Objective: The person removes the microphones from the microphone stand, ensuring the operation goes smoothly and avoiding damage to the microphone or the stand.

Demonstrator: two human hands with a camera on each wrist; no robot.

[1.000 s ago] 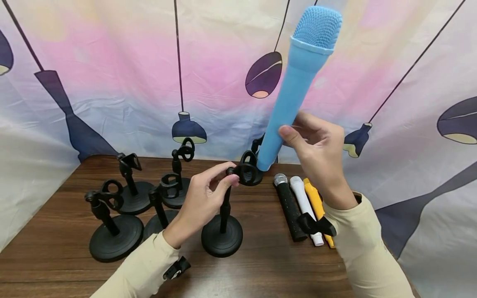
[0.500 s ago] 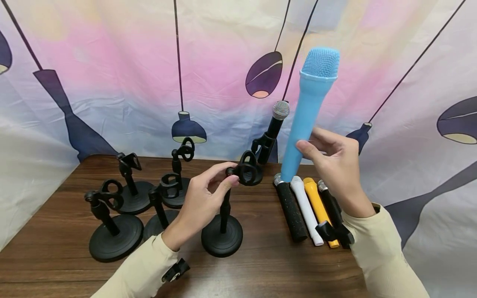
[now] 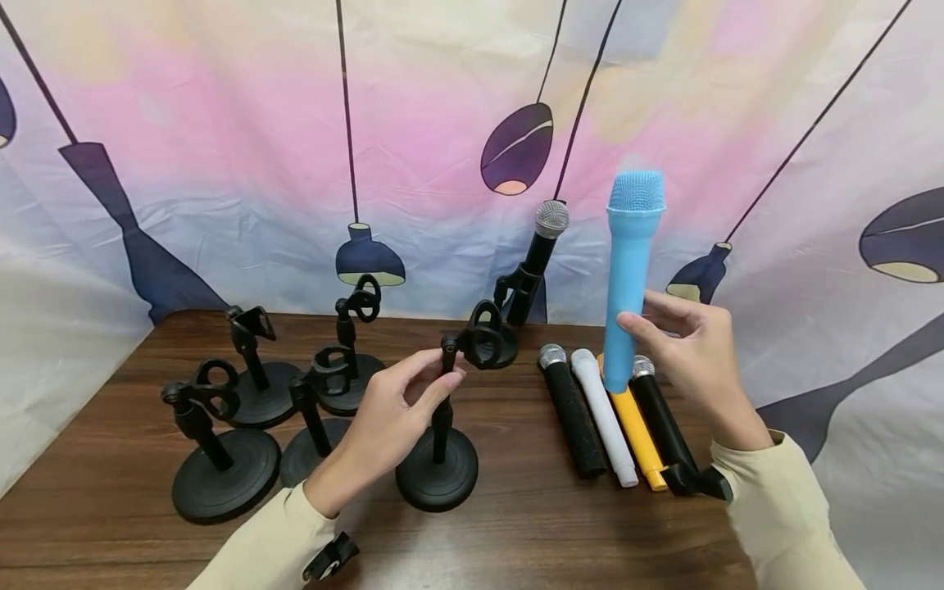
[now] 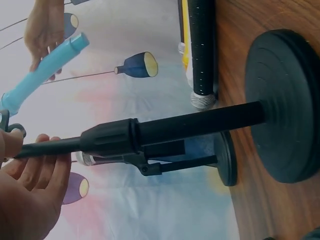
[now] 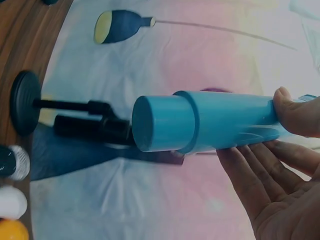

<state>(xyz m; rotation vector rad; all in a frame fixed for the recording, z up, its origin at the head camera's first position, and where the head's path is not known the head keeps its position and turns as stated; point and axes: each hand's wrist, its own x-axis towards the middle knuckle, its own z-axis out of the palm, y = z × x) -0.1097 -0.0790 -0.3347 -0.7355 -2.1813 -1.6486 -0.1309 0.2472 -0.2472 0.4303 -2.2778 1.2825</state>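
Note:
My right hand (image 3: 689, 352) pinches a light blue microphone (image 3: 630, 279) by its lower handle, between thumb and fingers. It is nearly upright, head up, above the row of lying microphones. The right wrist view shows the base end of the blue microphone (image 5: 165, 122) with the fingers under it. My left hand (image 3: 391, 414) grips the upper pole of a black microphone stand (image 3: 440, 467), just under its ring clip (image 3: 483, 336). The stand's round base rests on the table. In the left wrist view the stand's pole (image 4: 200, 122) runs from the fingers to the base.
Several black stands with bare clips, one of them a stand (image 3: 224, 475), are grouped on the table's left. At the back, another stand holds a black microphone (image 3: 542, 254). On the right lie a speckled black microphone (image 3: 571, 418), a white one (image 3: 605, 418), a yellow one (image 3: 637, 434) and another black one (image 3: 664, 418).
The right hand has lowered the blue microphone and moved it right, away from the stand, turning it more upright. The left hand keeps its grip on the stand, sliding down slightly.

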